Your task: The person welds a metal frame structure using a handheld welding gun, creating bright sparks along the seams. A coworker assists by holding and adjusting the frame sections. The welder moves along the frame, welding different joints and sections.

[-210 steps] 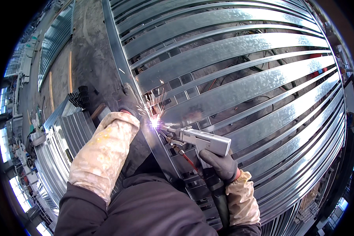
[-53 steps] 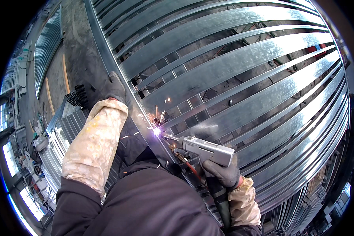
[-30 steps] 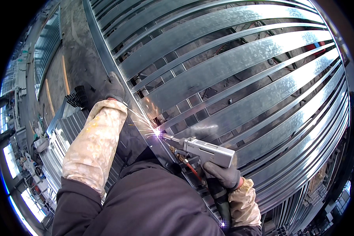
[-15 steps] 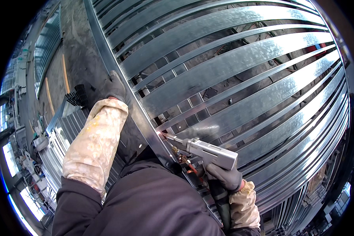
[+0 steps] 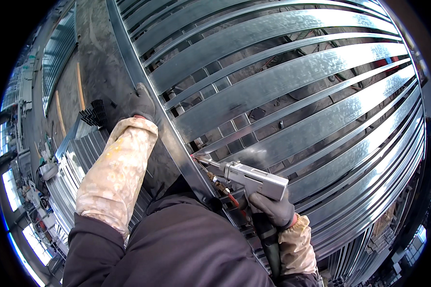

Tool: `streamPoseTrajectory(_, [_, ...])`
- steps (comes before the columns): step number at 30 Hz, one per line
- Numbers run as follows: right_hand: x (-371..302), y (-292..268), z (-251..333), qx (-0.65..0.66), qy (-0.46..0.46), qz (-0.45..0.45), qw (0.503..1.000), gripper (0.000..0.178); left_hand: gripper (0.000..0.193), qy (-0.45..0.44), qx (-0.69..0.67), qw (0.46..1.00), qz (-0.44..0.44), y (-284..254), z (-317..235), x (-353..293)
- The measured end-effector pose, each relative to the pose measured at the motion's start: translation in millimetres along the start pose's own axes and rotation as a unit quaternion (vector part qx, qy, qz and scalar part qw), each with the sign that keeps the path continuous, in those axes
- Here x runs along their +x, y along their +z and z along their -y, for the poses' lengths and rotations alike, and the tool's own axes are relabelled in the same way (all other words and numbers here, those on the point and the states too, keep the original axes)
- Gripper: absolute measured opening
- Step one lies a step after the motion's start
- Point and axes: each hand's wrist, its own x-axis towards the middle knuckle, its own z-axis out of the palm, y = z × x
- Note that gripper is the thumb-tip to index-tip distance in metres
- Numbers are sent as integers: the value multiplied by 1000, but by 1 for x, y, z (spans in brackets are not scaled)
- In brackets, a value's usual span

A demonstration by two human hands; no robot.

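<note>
My gloved right hand (image 5: 274,209) is closed around the grip of a silver handheld welding gun (image 5: 256,180). The gun's copper-coloured nozzle touches or nearly touches the inner edge of a metal frame rail (image 5: 187,165), where a slat meets it. A small reddish glow shows at that tip. Farther up the same rail, my gloved left hand (image 5: 142,104) holds its outer edge, its fingers partly hidden. Flat galvanized slats (image 5: 234,100) of wide and narrow widths run across the frame to the right.
A dark cable (image 5: 268,244) hangs from the gun's grip, with a red hose (image 5: 238,203) beside it. Stacked metal profiles (image 5: 81,162) lie left of my left arm. Two wooden strips (image 5: 80,86) and another slatted panel (image 5: 60,57) are farther left. Cables and tools lie beneath the slats.
The welding gun and my right hand have shifted slightly up and left in the picture. My left hand keeps its place on the rail; the view has moved a little.
</note>
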Motion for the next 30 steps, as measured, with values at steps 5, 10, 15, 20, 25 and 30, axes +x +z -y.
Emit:
streamPoseTrajectory(5, [3,-1,-3,-8,9,-4,1000,25,58,-1,-40,999,8,3,2,2])
streamPoseTrajectory(10, [3,0,-2,11,21,-11,1000,24,57,5,-21,1000,4,2,0,0])
streamPoseTrajectory(15, [4,2,-4,-12,-20,-33,999,23,67,38,-40,998,-29,5,4,-1])
streamPoseTrajectory(20, [5,3,-3,-23,-35,-35,998,23,63,28,-31,999,-11,3,4,2])
streamPoseTrajectory(25, [4,4,2,9,-25,-22,999,23,56,-5,-10,1000,25,2,-1,1])
streamPoseTrajectory(30, [5,5,3,4,-25,-8,1000,23,66,58,-7,997,-41,7,44,29])
